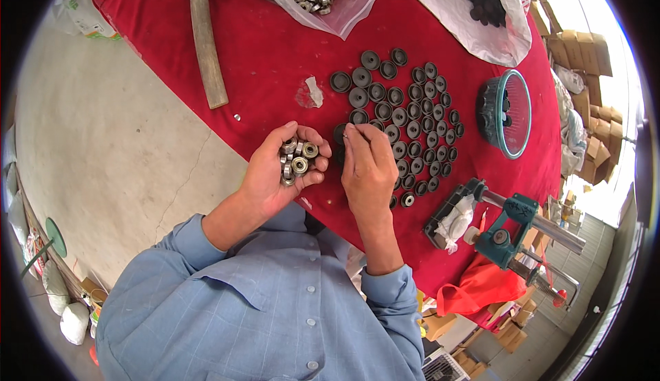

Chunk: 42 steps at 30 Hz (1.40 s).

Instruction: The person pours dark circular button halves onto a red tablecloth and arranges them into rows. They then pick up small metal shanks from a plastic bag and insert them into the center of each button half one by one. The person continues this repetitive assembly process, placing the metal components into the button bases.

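Several small metal ball bearings (298, 161) lie cupped in my left hand (262, 175), its fingers curled round them near the table edge. Just right of it, my right hand (369, 171) reaches over the left side of a group of black round wheels (413, 129). Its thumb and fingertips are pinched together, and whatever is between them is too small or hidden to make out. The wheels sit face up in rough rows on the red cloth (275, 58). One wheel (408, 199) at the near end shows a shiny metal centre.
A clear bag (364, 3) of more bearings lies at the far side, beside a white sack (505, 44) of black parts. A hammer with a wooden handle (206, 44) rests far left. To the right stand a green basket (522, 137) and a green hand press (505, 233).
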Motion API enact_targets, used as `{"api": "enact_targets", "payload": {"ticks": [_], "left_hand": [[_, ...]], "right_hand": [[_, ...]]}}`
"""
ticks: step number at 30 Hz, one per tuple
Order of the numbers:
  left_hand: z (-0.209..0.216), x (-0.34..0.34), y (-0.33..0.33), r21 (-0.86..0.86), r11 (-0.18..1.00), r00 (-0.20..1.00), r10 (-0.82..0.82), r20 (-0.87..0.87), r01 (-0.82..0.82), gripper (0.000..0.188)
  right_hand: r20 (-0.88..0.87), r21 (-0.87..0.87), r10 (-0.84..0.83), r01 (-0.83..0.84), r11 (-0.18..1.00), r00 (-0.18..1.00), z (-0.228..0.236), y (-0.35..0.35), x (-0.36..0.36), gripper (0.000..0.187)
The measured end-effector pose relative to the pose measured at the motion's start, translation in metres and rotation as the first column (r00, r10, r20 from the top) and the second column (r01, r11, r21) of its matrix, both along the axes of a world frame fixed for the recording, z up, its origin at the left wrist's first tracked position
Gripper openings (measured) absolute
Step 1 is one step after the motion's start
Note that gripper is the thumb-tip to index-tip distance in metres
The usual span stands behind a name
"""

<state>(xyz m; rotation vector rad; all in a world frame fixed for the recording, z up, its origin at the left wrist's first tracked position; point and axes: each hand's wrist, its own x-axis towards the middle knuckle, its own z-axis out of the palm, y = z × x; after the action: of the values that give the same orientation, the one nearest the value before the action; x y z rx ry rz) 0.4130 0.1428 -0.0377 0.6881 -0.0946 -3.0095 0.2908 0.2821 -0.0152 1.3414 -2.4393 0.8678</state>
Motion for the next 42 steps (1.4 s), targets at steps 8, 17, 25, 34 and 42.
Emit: {"api": "enact_targets", "payload": {"ticks": [8,17,25,34,42], "left_hand": [[0.002,0.0,0.001,-0.004,1.0,1.0,0.01,0.006,-0.01,0.044],[0.001,0.001,0.002,0.007,0.999,0.999,0.034,-0.001,-0.034,0.045],[0.017,0.003,0.006,0.035,0.999,0.997,0.012,0.078,-0.015,0.044],[0.018,0.024,0.028,0.064,0.988,0.978,-0.149,0.143,0.141,0.048],[0.027,0.017,0.037,0.173,0.976,0.963,-0.168,0.209,0.133,0.042]], "right_hand": [[-0.048,0.115,0.004,0.002,0.993,0.999,-0.007,0.004,0.01,0.028],[-0.144,0.269,-0.081,0.118,0.956,0.986,-0.001,0.012,0.035,0.044],[0.297,-0.084,-0.004,0.03,0.996,0.955,0.037,0.016,0.039,0.044],[0.287,-0.023,0.099,-0.096,0.995,0.953,0.018,0.045,0.062,0.042],[0.412,-0.005,-0.394,0.434,0.901,0.822,0.01,0.107,0.05,0.043]]}}
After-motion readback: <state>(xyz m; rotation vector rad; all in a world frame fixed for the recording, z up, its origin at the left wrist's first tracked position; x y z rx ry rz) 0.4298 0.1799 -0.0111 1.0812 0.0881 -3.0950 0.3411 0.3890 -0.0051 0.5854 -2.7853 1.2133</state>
